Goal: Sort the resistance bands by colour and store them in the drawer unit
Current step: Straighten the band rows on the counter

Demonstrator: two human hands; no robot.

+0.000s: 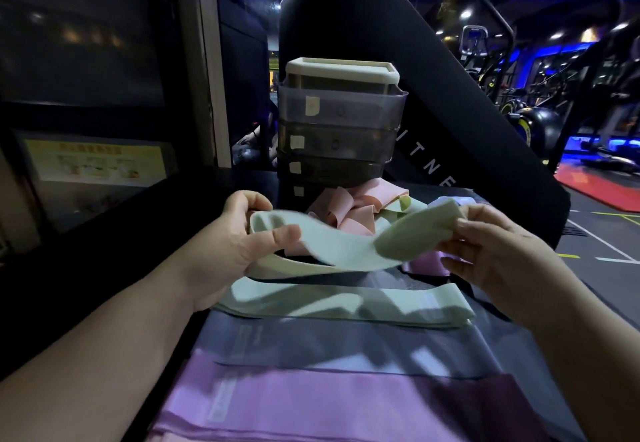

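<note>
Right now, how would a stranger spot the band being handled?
Find the stacked drawer unit at centre. Before it, the left hand and right hand hold one pale green band. Unlike the flat green bands beneath and pink bands behind, it is lifted and twisted.

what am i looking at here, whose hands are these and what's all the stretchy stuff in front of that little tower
There is no machine. The grip is a person's two bare hands, filmed by one camera worn on their head and looking down. The left hand and right hand each hold one end of a pale green stretchy band in the air. Beneath it lie flat pale green bands, then a grey band, and purple bands nearest the camera. Behind the hands, a loose heap of pink bands sits at the foot of the smoky plastic drawer unit, which has a cream top.
</note>
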